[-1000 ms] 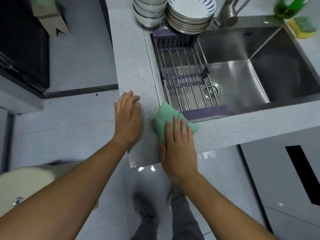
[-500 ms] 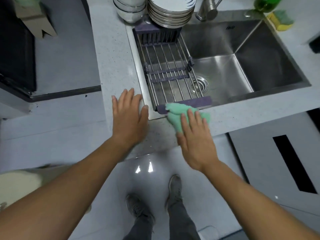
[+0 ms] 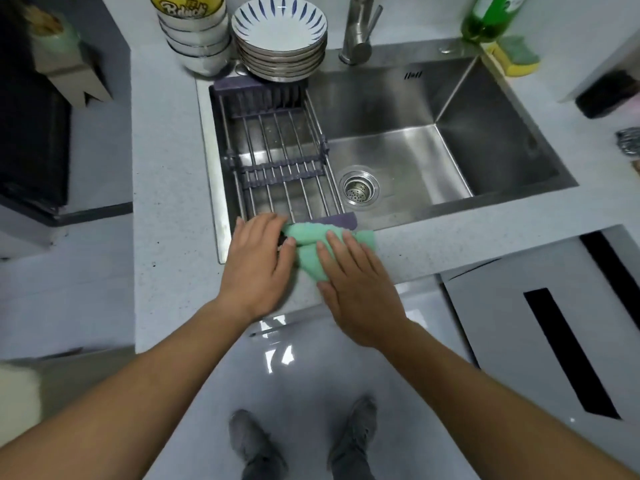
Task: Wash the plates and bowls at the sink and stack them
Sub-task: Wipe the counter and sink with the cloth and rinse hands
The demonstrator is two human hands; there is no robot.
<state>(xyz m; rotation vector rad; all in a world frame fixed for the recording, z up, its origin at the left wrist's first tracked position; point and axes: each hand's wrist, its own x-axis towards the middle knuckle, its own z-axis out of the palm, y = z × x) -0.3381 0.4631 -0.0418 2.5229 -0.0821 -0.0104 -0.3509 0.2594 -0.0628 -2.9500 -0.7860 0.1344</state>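
Bowls: stack of glossy white round bowls (image 3: 195, 43), far left corner of the pale speckled counter (image 3: 169, 188), mouths up, a yellow-labelled tub (image 3: 187, 5) sitting on top.
Plates: stack of round white plates with blue streaks (image 3: 280, 32), just right of the bowls and touching or nearly so, at the sink's far edge.
Axis: both stacks stand upright, faces up; being round, they have no long axis across the counter.
Handling (judgement): likely glazed ceramic, so stiff, breakable and slick if wet; a whole stack is heavy. Best lifted singly by the rim, or with both palms under the lowest piece.
Rack: grey wire draining rack with purple ends (image 3: 277, 157) spans the left part of the sink, nothing on it.
Left hand (image 3: 258, 268): lies on the near counter edge, fingertips over the cloth's left end; pinching or only resting, cannot tell.
Cloth: crumpled mint-green rag (image 3: 306, 252), soft, on the near sink rim.
Right hand (image 3: 356, 289): flat, fingers straight, pressing the cloth down.
Sink: stainless steel basin (image 3: 450, 109), no crockery in it.
Progress (judgement): dishes stacked; counter wiping under way.
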